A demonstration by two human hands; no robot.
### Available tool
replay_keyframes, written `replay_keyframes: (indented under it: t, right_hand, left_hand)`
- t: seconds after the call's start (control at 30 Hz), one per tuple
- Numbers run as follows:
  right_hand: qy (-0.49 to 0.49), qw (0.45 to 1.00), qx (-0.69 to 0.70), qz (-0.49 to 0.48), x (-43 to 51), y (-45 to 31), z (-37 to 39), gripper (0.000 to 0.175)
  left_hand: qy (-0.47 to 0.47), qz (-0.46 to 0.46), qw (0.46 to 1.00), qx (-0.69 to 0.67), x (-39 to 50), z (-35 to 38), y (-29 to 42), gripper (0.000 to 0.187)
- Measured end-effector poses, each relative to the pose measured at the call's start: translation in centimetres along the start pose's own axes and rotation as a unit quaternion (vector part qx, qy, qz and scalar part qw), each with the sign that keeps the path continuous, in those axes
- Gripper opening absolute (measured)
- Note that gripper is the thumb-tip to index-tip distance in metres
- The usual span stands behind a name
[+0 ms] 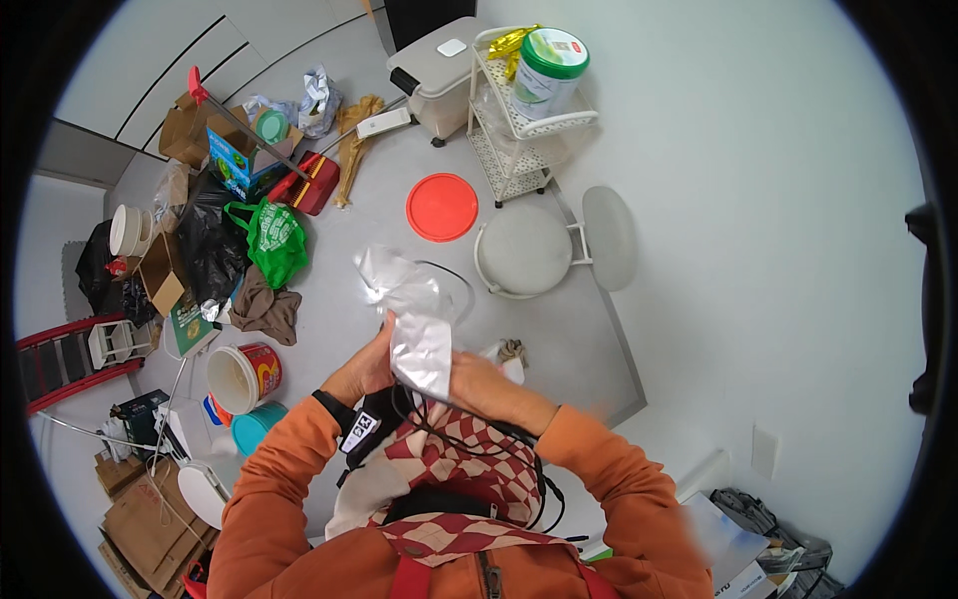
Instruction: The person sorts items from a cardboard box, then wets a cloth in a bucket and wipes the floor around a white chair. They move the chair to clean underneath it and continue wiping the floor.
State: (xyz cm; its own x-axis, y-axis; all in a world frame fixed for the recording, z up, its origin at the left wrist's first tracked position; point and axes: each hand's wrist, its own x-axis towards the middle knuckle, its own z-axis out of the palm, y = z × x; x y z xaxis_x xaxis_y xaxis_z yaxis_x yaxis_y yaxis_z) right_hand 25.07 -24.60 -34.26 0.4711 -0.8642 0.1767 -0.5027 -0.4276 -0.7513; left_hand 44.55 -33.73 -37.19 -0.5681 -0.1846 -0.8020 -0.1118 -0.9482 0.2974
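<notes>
A crumpled, shiny whitish plastic bag [421,348] is held up in front of my lap. My left hand [369,365] grips its left edge, the thumb lying along the side. At the lower right edge, my right hand [485,385] also holds it, with the fingertips hidden behind the plastic. The bag's upper part spreads loosely away from me, and its contents cannot be made out. Black cables [479,434] hang below the hands across a red-and-cream checked apron [479,457]. A round grey chair seat [525,249] stands ahead to the right.
A red round lid [441,207] lies on the floor ahead. Beyond it stand a white rolling cart [516,161] and a lidded storage bin [438,67]. Along the left are a green bag [275,239], a dustpan [316,183], cardboard boxes, a bucket [232,379] and a red-railed ladder [71,359].
</notes>
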Motion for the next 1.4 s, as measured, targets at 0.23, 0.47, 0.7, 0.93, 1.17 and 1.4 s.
replay_keyframes:
  t: [0.23,0.47,0.7,0.93,1.17,1.4]
  right_hand:
    - [0.078,0.985,-0.011,0.155,8.3,4.2,-1.6,0.061]
    - [-0.189,0.949,-0.066,0.243,21.3,10.2,0.2,0.086]
    - [0.092,0.910,0.172,0.367,26.5,23.1,0.3,0.036]
    - [0.698,0.445,0.396,0.398,27.9,44.3,-5.7,0.045]
    - [0.713,0.596,0.304,0.209,26.9,56.5,-10.0,0.037]
    - [0.481,0.757,-0.218,0.385,25.4,65.2,-10.7,0.043]
  left_hand:
    - [0.116,0.000,0.993,-0.023,4.2,-7.4,6.2,0.039]
    - [0.034,-0.066,0.979,0.192,6.8,-13.2,17.6,0.038]
    - [0.109,-0.025,0.993,-0.047,7.1,-20.5,23.1,0.058]
    - [0.219,-0.012,0.973,0.069,6.4,-23.4,18.1,0.027]
    - [0.270,-0.093,0.958,0.033,9.2,-23.5,13.6,0.024]
    - [0.249,-0.139,0.958,0.032,12.1,-22.2,11.8,0.025]
